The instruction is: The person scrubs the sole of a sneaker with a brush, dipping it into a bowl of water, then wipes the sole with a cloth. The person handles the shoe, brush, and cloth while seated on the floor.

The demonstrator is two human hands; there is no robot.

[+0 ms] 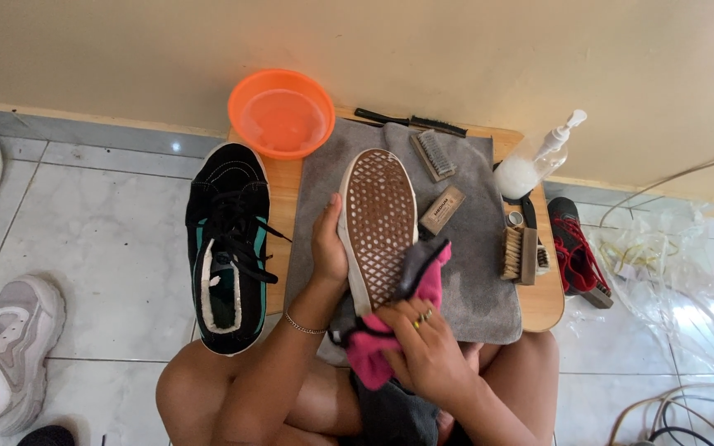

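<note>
From the head view, the left hand grips the side of an upturned shoe, thumb along its white rim; the shoe lies sole-up over a grey towel on the low wooden counter; the right hand is closed on a pink and grey cloth, pressed against the heel end of the sole. As a judgement, the wiping looks to be midway: the waffle-patterned sole shows brown and fairly even, the white edging near the toe looks clean, and the heel under the cloth cannot be seen; the matching black and teal shoe stands upright at the counter's left edge, laces in, with no cloth or brush on it.

An orange bowl of water sits at the back left corner; a clear pump bottle with a white pump lies tilted at the back right, any label too small to make out; a small brown rectangular block lies just beside the sole, its print illegible; brushes lie near it on the towel; crumpled clear plastic wrap lies on the tiled floor to the right.
</note>
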